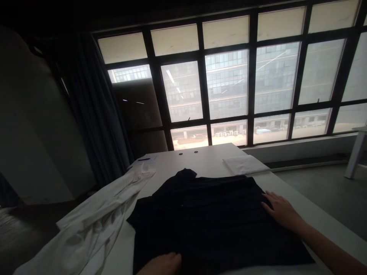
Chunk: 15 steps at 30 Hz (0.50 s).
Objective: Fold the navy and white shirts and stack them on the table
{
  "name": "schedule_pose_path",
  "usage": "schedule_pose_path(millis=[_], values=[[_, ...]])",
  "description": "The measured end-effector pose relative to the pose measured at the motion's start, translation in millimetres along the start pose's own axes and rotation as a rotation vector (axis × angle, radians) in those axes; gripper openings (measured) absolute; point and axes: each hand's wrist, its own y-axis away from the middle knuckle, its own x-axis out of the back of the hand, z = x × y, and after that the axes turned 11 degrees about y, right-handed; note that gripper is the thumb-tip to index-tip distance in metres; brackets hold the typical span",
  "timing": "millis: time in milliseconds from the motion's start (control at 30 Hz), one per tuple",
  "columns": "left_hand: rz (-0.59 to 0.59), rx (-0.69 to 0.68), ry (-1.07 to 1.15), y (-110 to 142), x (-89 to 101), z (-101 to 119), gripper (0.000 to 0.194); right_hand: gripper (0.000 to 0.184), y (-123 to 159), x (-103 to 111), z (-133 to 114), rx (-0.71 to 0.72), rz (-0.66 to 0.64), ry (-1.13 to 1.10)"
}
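Note:
A dark navy shirt (218, 221) lies spread on the white table, its collar and sleeves toward the left and its hem toward the right. My right hand (282, 212) rests on the hem edge at the right, fingers stretched out and lying flat on the cloth. At the bottom of the view my left hand (163, 264) is on the near part of the shirt, its fingers curled against the fabric. The lower part of that hand is cut off by the frame.
White garments (106, 214) lie heaped along the left side of the table (206, 162). A folded white cloth (245, 165) is at the far right edge. A blue pen (144, 159) lies on paper at the far left. Windows and a dark curtain (94, 110) stand beyond.

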Motion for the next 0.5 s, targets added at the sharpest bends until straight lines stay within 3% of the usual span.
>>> schedule_pose_path(millis=[100,167,267,367,500], values=[[0.195,0.088,-0.049,19.7,17.5,-8.0,0.066,0.067,-0.5,-0.8,0.5,-0.006,-0.003,-0.004],[0.295,0.116,-0.037,32.3,27.1,-21.7,0.074,0.067,-0.7,-1.2,0.4,-0.011,-0.003,-0.014],[0.368,0.107,0.103,45.1,45.7,-38.1,0.051,0.067,-0.7,-1.4,-0.5,-0.014,-0.002,-0.021],[0.346,0.040,0.347,45.8,67.4,-40.7,0.025,0.066,-0.5,-1.2,-1.4,-0.014,-0.005,-0.018],[0.372,-0.020,0.638,26.2,75.4,-35.5,0.028,0.067,-0.6,-1.1,-1.5,-0.012,-0.011,-0.023]])
